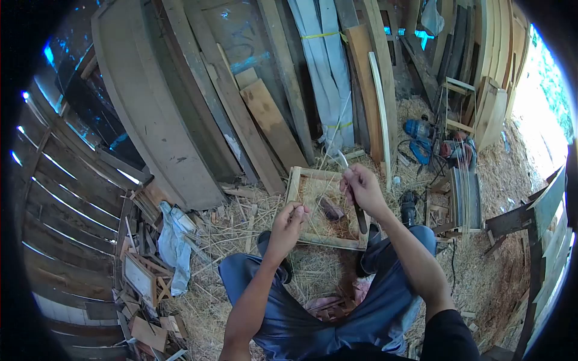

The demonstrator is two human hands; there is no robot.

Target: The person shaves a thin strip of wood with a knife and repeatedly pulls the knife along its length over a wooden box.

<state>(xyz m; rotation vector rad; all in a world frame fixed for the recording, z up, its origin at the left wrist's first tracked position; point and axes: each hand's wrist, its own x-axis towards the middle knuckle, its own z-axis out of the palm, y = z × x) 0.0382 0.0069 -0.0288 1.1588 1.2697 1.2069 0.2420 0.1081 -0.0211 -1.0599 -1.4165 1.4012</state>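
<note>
Rough bare-wood frame [331, 242] on dry matt straw [241, 283].

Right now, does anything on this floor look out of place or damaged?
Nothing looks broken, but it is messy: straw-like shavings cover the floor around the wooden frame, and power tools lie among them. The left hand pinches a thin strip; the right hand grips a knife.

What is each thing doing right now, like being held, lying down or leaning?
left hand: closed, pinching the thin strip
right hand: closed around the knife
thin strip: held, slanting up from the left hand
knife: held, dark handle pointing down
wooden frame: lying flat on the straw
blue power tool: lying on the ground, untouched
planks: leaning against the wall
</note>
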